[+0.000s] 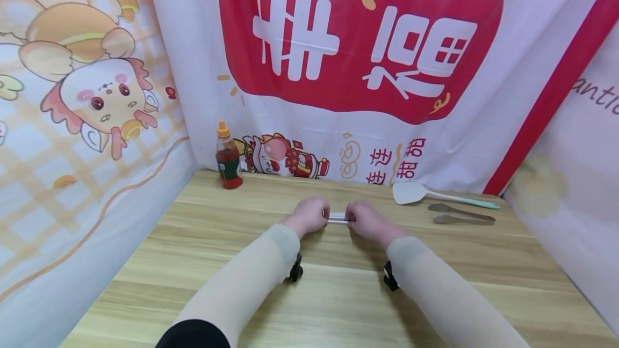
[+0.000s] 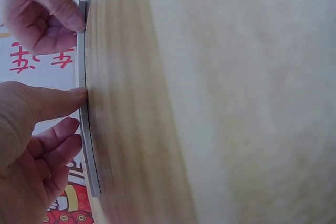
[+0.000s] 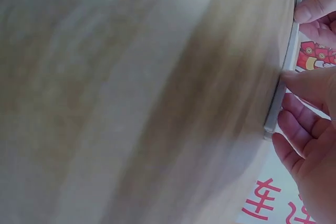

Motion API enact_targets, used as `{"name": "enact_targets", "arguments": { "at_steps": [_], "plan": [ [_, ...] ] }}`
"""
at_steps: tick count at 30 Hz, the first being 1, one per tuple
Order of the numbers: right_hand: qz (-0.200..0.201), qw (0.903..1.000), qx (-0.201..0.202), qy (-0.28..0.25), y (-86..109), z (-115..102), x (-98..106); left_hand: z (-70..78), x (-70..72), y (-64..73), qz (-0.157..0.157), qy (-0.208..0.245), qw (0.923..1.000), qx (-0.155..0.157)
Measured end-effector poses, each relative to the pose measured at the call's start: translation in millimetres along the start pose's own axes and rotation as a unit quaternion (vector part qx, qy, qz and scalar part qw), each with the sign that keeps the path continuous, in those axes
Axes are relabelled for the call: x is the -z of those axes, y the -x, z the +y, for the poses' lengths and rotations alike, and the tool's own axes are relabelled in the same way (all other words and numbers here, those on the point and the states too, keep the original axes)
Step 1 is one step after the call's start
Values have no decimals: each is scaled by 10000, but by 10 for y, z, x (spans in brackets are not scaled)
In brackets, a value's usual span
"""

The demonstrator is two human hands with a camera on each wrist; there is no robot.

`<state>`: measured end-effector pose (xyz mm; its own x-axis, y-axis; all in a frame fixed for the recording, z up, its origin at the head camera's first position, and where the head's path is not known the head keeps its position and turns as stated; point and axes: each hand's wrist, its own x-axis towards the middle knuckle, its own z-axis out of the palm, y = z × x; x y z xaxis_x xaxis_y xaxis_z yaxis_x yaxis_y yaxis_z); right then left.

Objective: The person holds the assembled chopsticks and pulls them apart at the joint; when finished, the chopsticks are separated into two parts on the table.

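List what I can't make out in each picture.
Head view: ends of the narrow, straight, greyish strips, hidden by the bare left hand and bare right hand.
Head view: wording on the dark-green label of the red, orange-capped bottle, too small.
Right wrist view: right hand's wrist, cut by the right edge.

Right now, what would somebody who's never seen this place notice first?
Probably the big red panel with white characters, printed on the cloth behind the table. Next, perhaps, the left hand and right hand, side by side at the middle of the table's far half, pinching thin pale strips. The orange-capped bottle of red liquid stands out too, at the far left corner.
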<state>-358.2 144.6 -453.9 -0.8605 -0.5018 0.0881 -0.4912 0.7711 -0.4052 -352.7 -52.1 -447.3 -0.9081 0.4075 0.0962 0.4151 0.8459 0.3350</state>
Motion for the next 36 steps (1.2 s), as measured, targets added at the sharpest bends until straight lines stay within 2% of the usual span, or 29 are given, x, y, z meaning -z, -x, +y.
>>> {"name": "enact_targets", "arguments": {
  "at_steps": [5, 10, 14, 18, 20, 24, 27, 31, 36],
  "plan": [
    [-115, 9994, -297, -97, 5, -20, -38, -11, -13, 3, 25, -134, 9998, -143],
    [-111, 9997, -194, -130, 45, -42, 20, -9, 25, 29, -45, -195, 9991, -386],
    [73, 9996, 171, -211, 116, -137, 182, 12, 140, 81, -204, 283, 9982, -498],
    [140, 9962, 861, 2, 240, -278, 351, 65, 282, 168, -521, 914, 9928, -577],
    [184, 9917, 1264, 111, 320, -339, 410, 112, 354, 229, -619, 1026, 9894, -823],
    [207, 9859, 1654, 114, 480, -464, 484, 233, 486, 387, -803, 998, 9829, -1321],
    [111, 9849, 1722, -131, 559, -539, 494, 315, 538, 499, -867, 913, 9797, -1559],
    [204, 9820, 1854, -305, 640, -608, 497, 384, 575, 620, -685, 722, 9794, -1760],
    [761, 9690, 2349, -118, 756, -692, 516, 429, 687, 804, -421, 567, 9798, -1868]
  ]
}}
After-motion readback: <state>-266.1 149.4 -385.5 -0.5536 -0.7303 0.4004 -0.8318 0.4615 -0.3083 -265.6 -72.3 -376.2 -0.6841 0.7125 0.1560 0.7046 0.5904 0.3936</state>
